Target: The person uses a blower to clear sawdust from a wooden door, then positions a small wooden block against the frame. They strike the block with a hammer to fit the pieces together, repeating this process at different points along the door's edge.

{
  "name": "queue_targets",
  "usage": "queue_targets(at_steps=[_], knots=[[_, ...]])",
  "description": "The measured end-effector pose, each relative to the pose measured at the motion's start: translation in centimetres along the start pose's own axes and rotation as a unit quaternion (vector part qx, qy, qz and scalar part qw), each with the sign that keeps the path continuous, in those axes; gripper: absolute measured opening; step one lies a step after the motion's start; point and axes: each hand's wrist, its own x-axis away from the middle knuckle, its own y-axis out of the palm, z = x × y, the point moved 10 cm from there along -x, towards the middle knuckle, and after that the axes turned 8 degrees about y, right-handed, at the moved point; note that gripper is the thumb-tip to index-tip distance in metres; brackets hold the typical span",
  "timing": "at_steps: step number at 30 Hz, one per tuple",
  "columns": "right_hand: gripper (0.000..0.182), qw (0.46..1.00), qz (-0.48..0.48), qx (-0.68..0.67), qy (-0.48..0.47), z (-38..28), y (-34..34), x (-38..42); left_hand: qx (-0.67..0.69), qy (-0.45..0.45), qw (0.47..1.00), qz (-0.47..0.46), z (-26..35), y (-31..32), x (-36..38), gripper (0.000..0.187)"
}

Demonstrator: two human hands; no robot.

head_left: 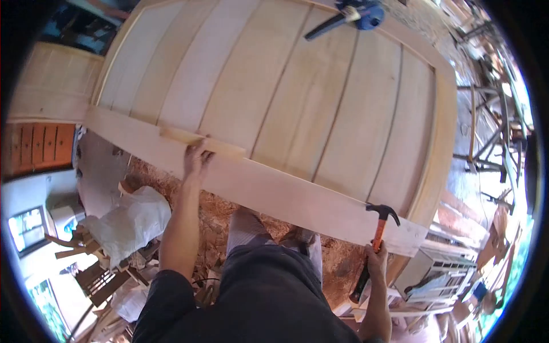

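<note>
A large panelled wooden door (pixel 297 103) lies flat in front of me, its near frame board running along my side. On that near edge rests a short, pale wood strip (pixel 226 147). My left hand (pixel 197 157) is closed on the strip near its middle, fingers over it. Lower right, my right hand (pixel 376 258) grips the orange and black handle of a claw hammer (pixel 383 212). The hammer's head is up, over the near frame board, close to the door's right corner.
A blue power blower (pixel 366 15) sits on the door's far edge. White plastic bags (pixel 134 223) and wood scraps lie at lower left. Sawdust covers the floor by my feet. A metal stand (pixel 486 126) is at the right, a slatted frame (pixel 440 268) at lower right.
</note>
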Motion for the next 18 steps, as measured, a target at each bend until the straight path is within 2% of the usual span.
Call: queue_targets(at_steps=[2,3,6,9,11,13,15,18], knots=[[0.018,0.996,0.018,0.033,-0.08,0.1,0.1,-1.7,-0.002,-0.013,1.0,-0.015,-1.1,0.3,-1.2,0.054],[0.019,0.99,0.027,0.098,-0.101,-3.3,0.7,-1.1,-0.03,-0.007,0.999,-0.015,-1.2,0.8,-1.1,0.048],[0.02,0.996,-0.076,0.041,-0.007,-13.1,6.1,0.3,-0.064,-0.001,0.997,-0.042,-2.1,1.2,-1.9,0.036],[0.018,0.978,-0.135,0.092,-0.128,-26.5,13.5,2.4,-0.077,0.029,0.994,-0.067,-2.4,1.1,-2.2,0.03],[0.02,0.953,-0.177,0.205,-0.137,-33.9,19.4,3.1,-0.069,0.041,0.995,-0.067,-2.0,0.7,-2.0,0.031],[0.023,0.854,-0.16,0.375,-0.324,-42.9,25.9,4.7,-0.048,0.034,0.996,-0.064,-1.9,0.3,-1.7,0.033],[0.023,0.797,-0.176,0.434,-0.382,-50.5,33.2,8.2,-0.013,0.013,0.998,-0.056,-2.5,0.2,-1.6,0.034],[0.022,0.709,-0.213,0.527,-0.416,-58.2,44.2,12.8,0.069,-0.019,0.996,-0.054,-4.1,-0.2,-1.9,0.036]])
